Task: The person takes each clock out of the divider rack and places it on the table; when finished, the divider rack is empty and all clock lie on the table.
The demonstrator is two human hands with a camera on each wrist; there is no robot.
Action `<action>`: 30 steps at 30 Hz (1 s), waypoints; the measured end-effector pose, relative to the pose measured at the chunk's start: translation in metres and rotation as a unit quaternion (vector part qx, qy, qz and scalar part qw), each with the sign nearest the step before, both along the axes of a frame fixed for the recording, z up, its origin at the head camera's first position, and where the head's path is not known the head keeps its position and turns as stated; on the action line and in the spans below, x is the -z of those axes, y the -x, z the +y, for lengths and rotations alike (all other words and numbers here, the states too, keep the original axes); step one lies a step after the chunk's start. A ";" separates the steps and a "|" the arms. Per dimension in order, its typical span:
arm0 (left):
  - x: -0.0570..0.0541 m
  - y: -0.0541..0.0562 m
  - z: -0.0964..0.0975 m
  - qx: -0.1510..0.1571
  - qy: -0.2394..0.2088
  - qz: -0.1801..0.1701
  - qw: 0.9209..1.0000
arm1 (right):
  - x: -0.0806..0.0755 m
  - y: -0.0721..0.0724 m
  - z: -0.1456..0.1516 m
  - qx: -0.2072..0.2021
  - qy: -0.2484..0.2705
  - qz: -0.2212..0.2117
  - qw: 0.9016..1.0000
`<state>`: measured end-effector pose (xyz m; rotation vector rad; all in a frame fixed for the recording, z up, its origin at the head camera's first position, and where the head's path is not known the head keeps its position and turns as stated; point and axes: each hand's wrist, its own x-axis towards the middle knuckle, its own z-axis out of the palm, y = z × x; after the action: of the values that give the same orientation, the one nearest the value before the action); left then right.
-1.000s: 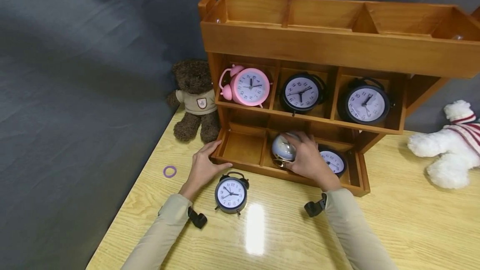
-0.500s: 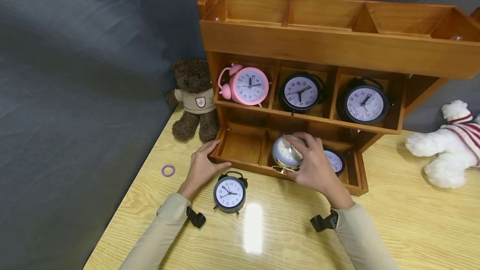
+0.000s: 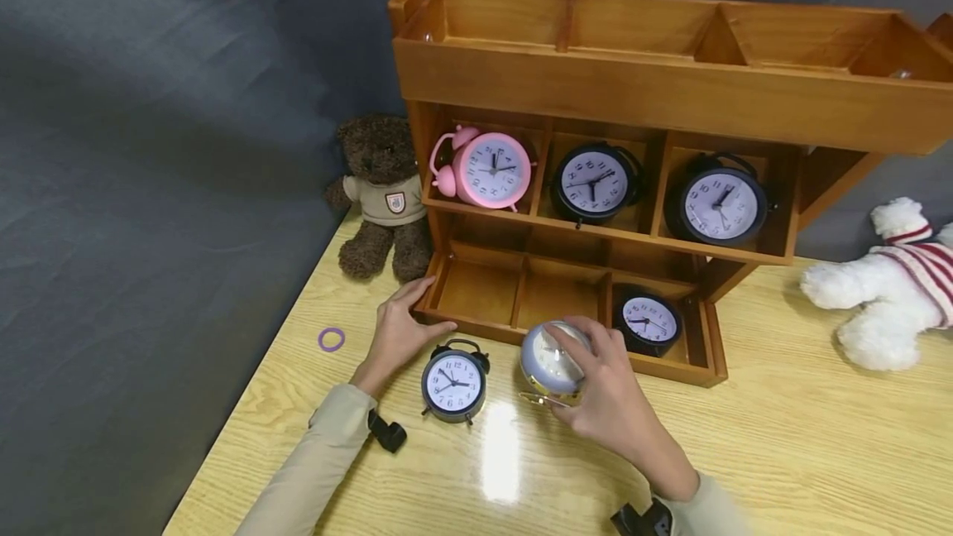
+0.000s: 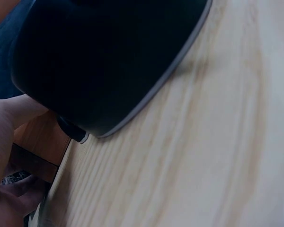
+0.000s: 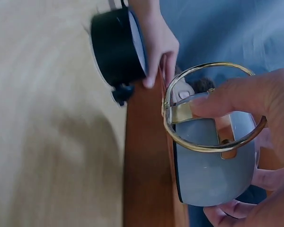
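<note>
My right hand [image 3: 606,383] grips a pale blue-grey alarm clock [image 3: 549,358] in front of the shelf's lower tier. In the right wrist view, the thumb presses near the gold ring handle [image 5: 206,148] and the fingers wrap the rounded body. My left hand [image 3: 396,336] holds the lower left corner of the wooden shelf [image 3: 476,327], thumb in front and fingers along the side. Beside that hand, a black twin-bell alarm clock [image 3: 453,385] lies face up on the table. Its dark case [image 4: 109,61] fills much of the left wrist view.
The shelf's middle tier holds a pink alarm clock [image 3: 495,170] and two black ones [image 3: 596,183]. Another black clock [image 3: 648,323] sits at lower right. A brown teddy bear [image 3: 383,197] and purple ring [image 3: 331,339] are at left, a white plush toy [image 3: 871,288] at right.
My right hand has lifted the blue-grey clock out of the lower middle compartment and brought it forward over the shelf's front edge. My left hand has stayed at the shelf corner.
</note>
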<state>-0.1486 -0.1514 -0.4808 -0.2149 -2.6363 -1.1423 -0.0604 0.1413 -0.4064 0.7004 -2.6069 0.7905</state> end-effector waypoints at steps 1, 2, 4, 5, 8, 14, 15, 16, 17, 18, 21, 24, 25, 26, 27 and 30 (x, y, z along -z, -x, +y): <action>0.000 0.000 0.000 0.000 0.000 0.001 1.000 | 0.002 -0.003 -0.002 0.000 0.001 -0.003 1.000; 0.000 0.000 0.000 0.000 0.000 0.001 1.000 | 0.004 -0.007 -0.004 0.000 0.001 -0.006 1.000; 0.001 0.000 0.000 0.001 0.000 0.001 1.000 | 0.008 -0.012 -0.007 0.000 0.002 -0.013 1.000; 0.001 0.000 0.000 0.001 -0.001 0.001 1.000 | 0.010 -0.014 -0.009 0.000 0.001 -0.016 1.000; 0.001 0.000 0.001 0.002 -0.004 0.002 1.000 | 0.017 -0.019 -0.012 0.003 -0.003 -0.030 1.000; 0.000 0.000 0.002 0.004 -0.003 0.005 1.000 | 0.030 -0.024 -0.017 0.003 -0.003 -0.057 0.998; 0.000 0.000 0.002 0.004 -0.003 0.004 1.000 | 0.032 -0.024 -0.018 0.004 -0.002 -0.062 0.998; 0.000 0.000 0.002 0.003 -0.003 0.003 1.000 | 0.033 -0.024 -0.018 0.005 -0.002 -0.065 0.998; -0.001 0.000 0.002 0.003 -0.004 0.003 1.000 | 0.035 -0.025 -0.019 0.007 -0.002 -0.067 0.998; -0.001 0.000 0.003 0.003 -0.004 0.003 1.000 | 0.036 -0.025 -0.019 0.010 -0.002 -0.070 0.997; 0.000 0.001 0.003 0.004 -0.003 0.006 1.000 | 0.040 -0.024 -0.020 0.016 -0.006 -0.073 0.997; -0.001 0.000 0.003 0.004 -0.006 0.005 1.000 | 0.042 -0.024 -0.021 0.019 -0.014 -0.070 0.997; -0.001 0.000 0.003 0.005 -0.007 0.005 1.000 | 0.043 -0.024 -0.021 0.019 -0.016 -0.068 0.997; -0.001 0.000 0.002 0.005 -0.010 0.004 1.000 | 0.044 -0.023 -0.022 0.019 -0.018 -0.065 0.998; -0.001 0.000 0.002 0.005 -0.012 0.004 1.000 | 0.045 -0.023 -0.022 0.020 -0.022 -0.064 0.998; 0.000 -0.001 0.001 0.004 -0.016 0.006 1.000 | 0.047 -0.024 -0.022 0.023 -0.033 -0.061 0.997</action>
<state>-0.1481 -0.1508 -0.4812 -0.2244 -2.6076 -1.1807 -0.0364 0.1189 -0.4535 0.6270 -2.7592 0.7594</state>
